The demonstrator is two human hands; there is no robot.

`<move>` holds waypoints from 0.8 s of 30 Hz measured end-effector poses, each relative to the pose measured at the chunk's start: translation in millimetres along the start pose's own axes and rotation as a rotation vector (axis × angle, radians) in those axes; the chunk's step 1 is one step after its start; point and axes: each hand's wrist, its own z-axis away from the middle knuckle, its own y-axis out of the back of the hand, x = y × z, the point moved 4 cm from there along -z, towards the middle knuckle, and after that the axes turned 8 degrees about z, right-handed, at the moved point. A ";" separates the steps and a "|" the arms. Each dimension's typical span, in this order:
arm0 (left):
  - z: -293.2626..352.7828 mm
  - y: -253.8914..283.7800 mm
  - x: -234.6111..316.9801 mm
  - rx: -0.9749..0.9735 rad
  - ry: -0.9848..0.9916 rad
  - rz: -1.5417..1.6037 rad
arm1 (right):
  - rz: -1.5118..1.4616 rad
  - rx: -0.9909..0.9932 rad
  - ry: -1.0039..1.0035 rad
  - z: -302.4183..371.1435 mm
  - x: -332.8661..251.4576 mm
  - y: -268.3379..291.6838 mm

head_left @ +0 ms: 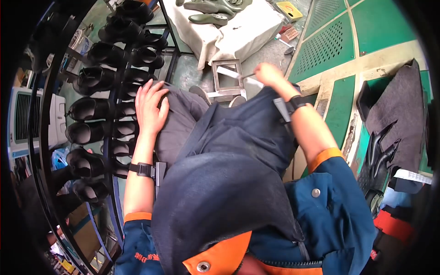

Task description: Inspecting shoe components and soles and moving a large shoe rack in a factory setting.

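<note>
My left hand (151, 107) lies flat on my grey-trousered left thigh (181, 119), fingers apart and holding nothing, close to a rack of black boots. My right hand (270, 74) is raised past my right knee, its fingers closed on a thin metal tool (248, 75) whose tip points left over a square metal frame (227, 75) on the floor. A dark apron (238, 151) covers my lap. Both wrists wear black bands, and my blue jacket sleeves have orange cuffs.
A curved rack of black rubber boots (105, 82) runs down the left. Ahead stands a table under white cloth (243, 34) with green soles (208, 18). Green perforated panels (330, 41) and a grey felt sheet (398, 110) are on the right. A white appliance (20, 119) is far left.
</note>
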 end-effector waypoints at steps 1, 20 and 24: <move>4.6 -2.1 2.4 -0.010 0.005 0.004 | -0.025 -0.050 0.009 7.2 -6.8 -17.0; 39.0 17.0 38.5 0.086 -0.033 0.240 | -0.479 -0.344 0.019 18.9 -96.1 -74.0; 19.5 17.9 37.6 0.086 -0.065 0.241 | -0.438 -0.343 0.082 10.4 -85.9 -60.6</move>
